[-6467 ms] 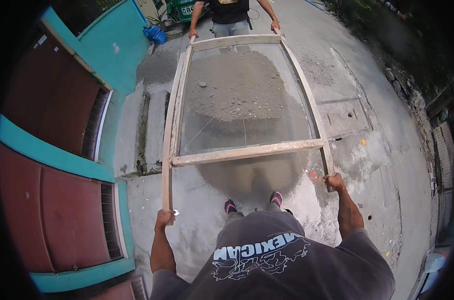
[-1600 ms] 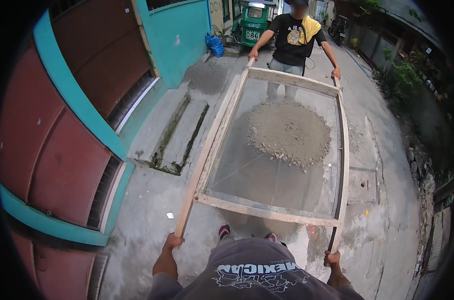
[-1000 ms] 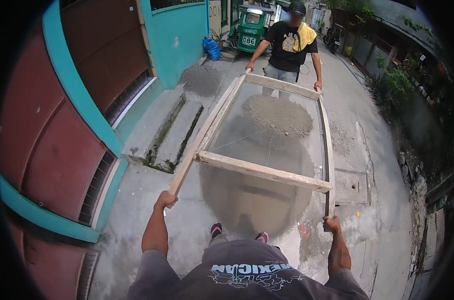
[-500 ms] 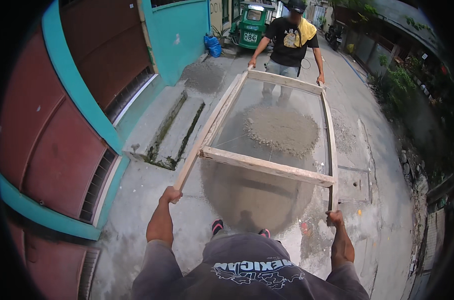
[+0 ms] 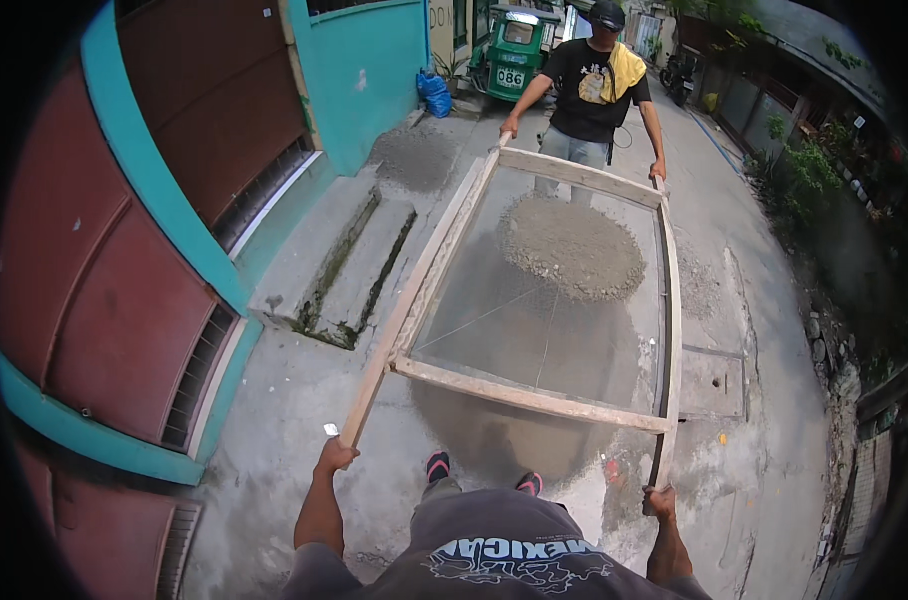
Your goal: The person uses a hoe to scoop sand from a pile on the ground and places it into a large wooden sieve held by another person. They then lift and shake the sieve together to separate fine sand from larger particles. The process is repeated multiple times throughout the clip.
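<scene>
A large wooden-framed sieve screen with fine mesh hangs above the ground between me and another person. My left hand is wrapped round the end of its left handle. The right handle's end is in my right hand, fingers closed on it. At the far end, the other person grips both handles, one in each hand. On the mesh toward that far end lies a mound of sand with coarse lumps. Below the screen, a patch of fine sand covers the concrete in front of my feet.
A concrete step with a mossy gutter runs along the teal wall at left. Behind are a grey sand pile, a blue bag and a green three-wheeled vehicle. Plants and rubble line the right side.
The screen's near end has come toward me and lower, with both my hands drawn back. The mound sits farther from the near crossbar. The other person is still gripping the far end.
</scene>
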`<action>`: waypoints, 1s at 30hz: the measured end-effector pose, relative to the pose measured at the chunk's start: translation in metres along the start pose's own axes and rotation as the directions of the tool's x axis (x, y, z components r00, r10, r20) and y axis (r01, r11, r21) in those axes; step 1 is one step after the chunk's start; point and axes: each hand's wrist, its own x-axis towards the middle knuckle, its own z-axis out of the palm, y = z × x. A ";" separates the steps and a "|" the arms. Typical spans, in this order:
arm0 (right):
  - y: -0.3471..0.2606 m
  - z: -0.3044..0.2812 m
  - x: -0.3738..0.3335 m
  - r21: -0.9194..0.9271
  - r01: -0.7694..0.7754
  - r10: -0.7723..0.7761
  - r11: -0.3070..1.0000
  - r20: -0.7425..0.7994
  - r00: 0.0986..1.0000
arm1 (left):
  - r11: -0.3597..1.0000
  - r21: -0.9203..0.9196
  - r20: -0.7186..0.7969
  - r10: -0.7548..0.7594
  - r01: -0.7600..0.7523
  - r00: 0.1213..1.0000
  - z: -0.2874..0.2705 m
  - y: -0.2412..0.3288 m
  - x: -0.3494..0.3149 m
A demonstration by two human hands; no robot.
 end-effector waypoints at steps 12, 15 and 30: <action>-0.078 -0.023 0.104 -0.126 0.213 -0.216 0.969 -0.011 0.976 | 1.000 0.005 0.073 0.030 -0.030 0.997 0.007 0.080 0.068; -0.241 0.000 0.130 -0.149 0.116 -0.104 0.982 0.088 0.991 | 0.995 0.057 -0.032 0.081 -0.079 0.996 -0.074 0.172 0.102; 0.025 0.002 -0.006 0.066 0.013 -0.005 0.998 -0.127 0.992 | 0.969 -0.243 0.030 0.060 -0.051 0.998 0.006 -0.044 -0.032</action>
